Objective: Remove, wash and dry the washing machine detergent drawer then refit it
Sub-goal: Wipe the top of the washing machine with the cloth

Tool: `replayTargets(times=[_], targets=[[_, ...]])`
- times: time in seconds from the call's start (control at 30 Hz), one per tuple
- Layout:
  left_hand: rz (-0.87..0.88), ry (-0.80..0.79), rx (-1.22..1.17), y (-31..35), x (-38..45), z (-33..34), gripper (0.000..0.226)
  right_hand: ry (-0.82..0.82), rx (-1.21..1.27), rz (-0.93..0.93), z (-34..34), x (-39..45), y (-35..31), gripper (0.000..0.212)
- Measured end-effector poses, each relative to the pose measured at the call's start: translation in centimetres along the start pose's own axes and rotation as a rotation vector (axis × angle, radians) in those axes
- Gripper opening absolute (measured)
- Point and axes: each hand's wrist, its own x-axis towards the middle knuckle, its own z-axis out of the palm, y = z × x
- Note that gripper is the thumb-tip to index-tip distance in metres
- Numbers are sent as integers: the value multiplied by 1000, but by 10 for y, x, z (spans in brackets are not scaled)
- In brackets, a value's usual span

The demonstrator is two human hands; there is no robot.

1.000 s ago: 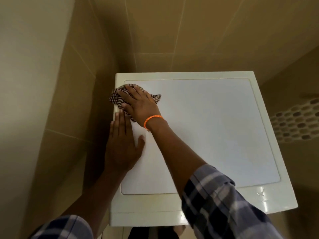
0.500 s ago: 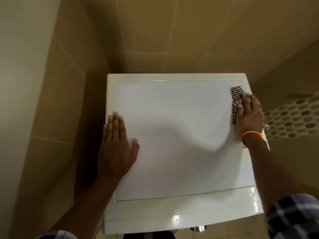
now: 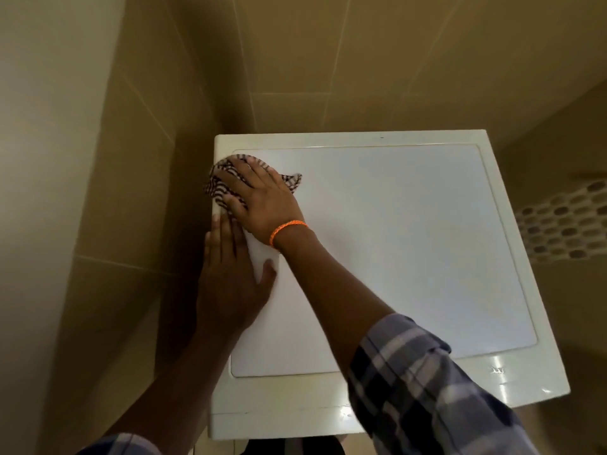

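I look down on the white top of the washing machine (image 3: 410, 257), which stands in a tiled corner. My right hand (image 3: 262, 198), with an orange band on the wrist, presses a checked cloth (image 3: 223, 185) flat against the top's far left corner. The cloth bulges out from under the fingers on both sides. My left hand (image 3: 230, 274) lies flat, fingers straight, on the left edge of the top, just below the right hand. The detergent drawer is not in view.
Beige tiled walls (image 3: 138, 198) close in behind and to the left of the machine. A patch of hexagon mosaic tile (image 3: 565, 221) shows on the right. The machine's glossy front rim (image 3: 460, 382) is nearest me.
My right hand has swept the cloth from the far right edge of the top back across to the far left corner. My left hand stays flat on the left edge.
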Motion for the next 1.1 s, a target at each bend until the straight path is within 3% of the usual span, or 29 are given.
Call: replayTargets(times=[0.2, 0.4, 0.5, 0.63, 0.77, 0.93, 1.03, 1.1], targets=[[-14, -19, 5, 8, -4, -3, 94, 167, -54, 179, -52, -40, 141, 54], [-25, -12, 13, 11, -3, -4, 93, 239, -112, 561, -133, -127, 290, 57], [-20, -8, 24, 11, -2, -3, 92, 236, -144, 719, -141, -140, 317, 63], [-9, -4, 33, 11, -3, -4, 92, 340, -130, 808, -116, -113, 278, 67], [11, 7, 12, 11, -2, -6, 92, 388, -98, 498, -63, -57, 167, 54], [81, -60, 110, 3, 2, -2, 88, 177, 20, 139, 5, 6, -16, 51], [128, -104, 200, 1, 0, 2, 86, 93, 9, 120, 17, 18, -33, 50], [68, -64, 149, 3, -1, 1, 87, 80, 9, 65, 14, 15, -17, 52]])
